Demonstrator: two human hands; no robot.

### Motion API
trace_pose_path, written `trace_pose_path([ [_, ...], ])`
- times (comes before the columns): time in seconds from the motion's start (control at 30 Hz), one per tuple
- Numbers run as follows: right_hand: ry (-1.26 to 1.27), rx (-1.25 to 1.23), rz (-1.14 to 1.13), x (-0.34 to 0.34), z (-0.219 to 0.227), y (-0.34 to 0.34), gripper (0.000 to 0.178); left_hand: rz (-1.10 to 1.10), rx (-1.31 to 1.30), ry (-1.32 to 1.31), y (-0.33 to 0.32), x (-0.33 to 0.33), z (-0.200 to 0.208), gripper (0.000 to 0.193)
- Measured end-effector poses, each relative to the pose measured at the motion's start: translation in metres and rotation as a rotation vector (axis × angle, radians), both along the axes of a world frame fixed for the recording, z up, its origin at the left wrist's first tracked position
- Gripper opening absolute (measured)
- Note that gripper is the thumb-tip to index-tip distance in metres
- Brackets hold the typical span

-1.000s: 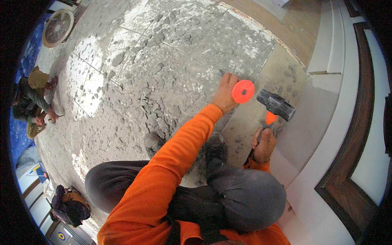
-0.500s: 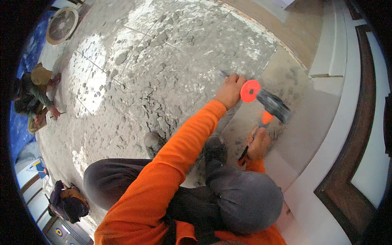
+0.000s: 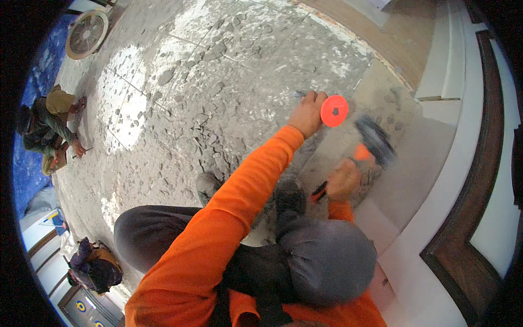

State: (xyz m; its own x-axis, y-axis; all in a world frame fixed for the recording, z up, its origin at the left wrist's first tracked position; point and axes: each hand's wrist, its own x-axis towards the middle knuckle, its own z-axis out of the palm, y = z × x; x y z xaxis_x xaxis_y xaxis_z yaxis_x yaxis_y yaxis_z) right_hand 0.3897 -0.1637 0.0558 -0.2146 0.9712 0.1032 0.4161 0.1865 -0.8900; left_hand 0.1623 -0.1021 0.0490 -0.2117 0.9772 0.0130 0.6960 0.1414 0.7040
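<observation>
My left hand (image 3: 306, 114) is closed around a chisel (image 3: 341, 110) with a round red-orange hand guard. Past my knuckles the tip of its metal shank points left toward the rubble-strewn floor. My right hand (image 3: 343, 181) grips a hammer (image 3: 375, 140) with a black head and an orange and black handle. Motion blurs the hammer head, which is a short way right of the guard and apart from it. Below both hands lies a dusty, bare strip of floor (image 3: 333, 155). Orange sleeves cover my arms.
Broken grey chips (image 3: 215, 155) litter the floor. White, dark-trimmed panelling (image 3: 463, 240) curves along my right. A co-worker (image 3: 49, 128) crouches at the far left with a thin tool; another person (image 3: 95, 267) is at lower left. A round fan (image 3: 87, 34) stands at upper left.
The hammer head has moved away from the chisel's end, to the right, leaving a gap. My left hand still grips the chisel in nearly the same place.
</observation>
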Motion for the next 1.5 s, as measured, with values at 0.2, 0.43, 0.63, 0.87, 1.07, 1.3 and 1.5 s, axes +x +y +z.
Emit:
trace_pose_path([
  [0.2,0.359,-0.593,-0.06,-0.035,0.079,-0.004,0.042,0.02,0.042,0.086,-0.008,-0.014,0.003,0.035],
  [0.43,0.023,-0.38,0.076,-0.021,0.024,0.004,0.048,0.144,-0.13,0.095,0.002,-0.015,-0.016,0.027],
  [0.63,0.338,-0.589,-0.176,-0.017,0.07,-0.003,0.046,0.062,-0.001,0.058,-0.025,-0.016,-0.017,0.026],
  [0.87,0.419,-0.659,-0.235,-0.027,0.09,0.005,0.043,-0.007,0.051,-0.023,-0.04,-0.005,-0.002,0.028],
  [1.07,0.302,-0.725,-0.163,-0.014,0.079,-0.004,0.045,-0.038,0.088,-0.07,-0.034,-0.026,-0.001,0.038],
  [1.3,0.233,-0.649,-0.015,-0.028,0.088,-0.009,0.049,-0.171,0.116,0.062,-0.039,-0.044,-0.011,0.028],
  [1.5,0.347,-0.481,0.021,-0.017,0.079,-0.017,0.048,-0.125,0.084,0.031,-0.029,-0.039,0.002,0.024],
])
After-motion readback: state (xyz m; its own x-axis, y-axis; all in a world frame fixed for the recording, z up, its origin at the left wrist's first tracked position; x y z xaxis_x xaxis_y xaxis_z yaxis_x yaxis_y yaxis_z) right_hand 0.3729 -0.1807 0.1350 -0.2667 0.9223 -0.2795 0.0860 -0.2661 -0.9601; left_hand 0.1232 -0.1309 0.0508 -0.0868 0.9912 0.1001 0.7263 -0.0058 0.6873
